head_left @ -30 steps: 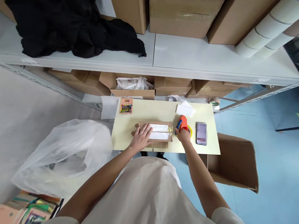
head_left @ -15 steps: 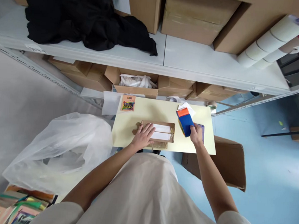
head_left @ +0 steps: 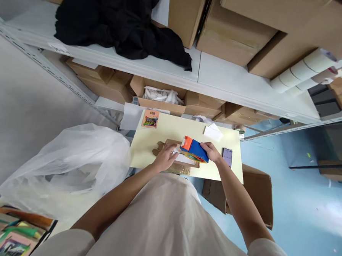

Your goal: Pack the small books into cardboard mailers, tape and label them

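My right hand (head_left: 211,151) grips a blue and orange tape dispenser (head_left: 199,149), held over the right part of a small cardboard box (head_left: 176,167) on the table. White pieces (head_left: 183,159) lie in or on the box, partly covered by the dispenser. Fingers apart, my left hand (head_left: 165,158) rests on the box's left part and holds nothing. Whether the tape touches the box, I cannot tell.
The pale table (head_left: 141,149) bears a phone (head_left: 227,157), white paper (head_left: 213,132) and a pinkish picture card (head_left: 150,119). Behind it stands a shelf (head_left: 173,76) with cartons. A plastic bag (head_left: 80,165) lies left; an open carton (head_left: 256,189) sits on the floor at right.
My right hand has brought the tape dispenser leftward from beside the phone to over the box. My left hand's fingers have lifted and curled slightly. The view has turned a little.
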`<state>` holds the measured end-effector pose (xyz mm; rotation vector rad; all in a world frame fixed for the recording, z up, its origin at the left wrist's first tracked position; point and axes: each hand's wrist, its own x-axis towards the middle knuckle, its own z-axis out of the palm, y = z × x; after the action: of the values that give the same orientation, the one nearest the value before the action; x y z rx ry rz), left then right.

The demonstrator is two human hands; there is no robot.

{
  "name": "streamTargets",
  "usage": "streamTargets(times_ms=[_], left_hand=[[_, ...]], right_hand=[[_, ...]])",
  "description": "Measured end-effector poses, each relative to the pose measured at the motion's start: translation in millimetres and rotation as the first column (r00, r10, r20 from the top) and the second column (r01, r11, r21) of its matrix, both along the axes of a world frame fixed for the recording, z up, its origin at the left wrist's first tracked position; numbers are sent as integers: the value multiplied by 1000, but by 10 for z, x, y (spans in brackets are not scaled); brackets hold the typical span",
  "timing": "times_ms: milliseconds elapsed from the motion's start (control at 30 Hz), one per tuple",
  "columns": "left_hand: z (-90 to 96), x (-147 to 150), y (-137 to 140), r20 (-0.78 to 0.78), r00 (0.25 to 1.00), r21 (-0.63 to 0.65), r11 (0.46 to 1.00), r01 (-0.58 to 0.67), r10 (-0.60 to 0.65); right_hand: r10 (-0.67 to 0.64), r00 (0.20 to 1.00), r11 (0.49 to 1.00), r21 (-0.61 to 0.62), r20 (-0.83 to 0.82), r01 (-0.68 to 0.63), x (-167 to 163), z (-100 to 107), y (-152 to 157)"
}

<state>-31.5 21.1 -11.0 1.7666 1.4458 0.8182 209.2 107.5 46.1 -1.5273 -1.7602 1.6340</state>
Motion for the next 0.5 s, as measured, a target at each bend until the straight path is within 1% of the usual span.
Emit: streamTargets(times_ms=[33,67,133,167,233,300,433,500], left_hand=[[50,27,24,126,988,-51,995,-89,95],[104,58,51,244,955,-109,983,-149,172],[215,120,109,419,867,-214,957,-195,270],[263,145,137,461,833,-253,945,-208,306],[329,175,185,474,799,-306,920,-246,371],[343,169,217,478,768,-353,894,-276,426],[281,84,233,580,667,-465,862,-201,468],[264,39,226,596,632,-502,844,-188,495]], right_hand=[[6,1000,1000,6,-2,-6,7,-3,2],[11,1000,1000,15,1,-11,4,-6,3],[24,1000,999,41,19,-24,-22,-9,2],[37,999,998,57,32,-39,-41,-7,1],[70,996,993,95,63,-75,-77,3,1],[93,991,986,133,93,-105,-97,15,-2],[121,986,975,174,114,-140,-81,23,-20],[143,982,969,187,123,-164,-69,29,-30]])
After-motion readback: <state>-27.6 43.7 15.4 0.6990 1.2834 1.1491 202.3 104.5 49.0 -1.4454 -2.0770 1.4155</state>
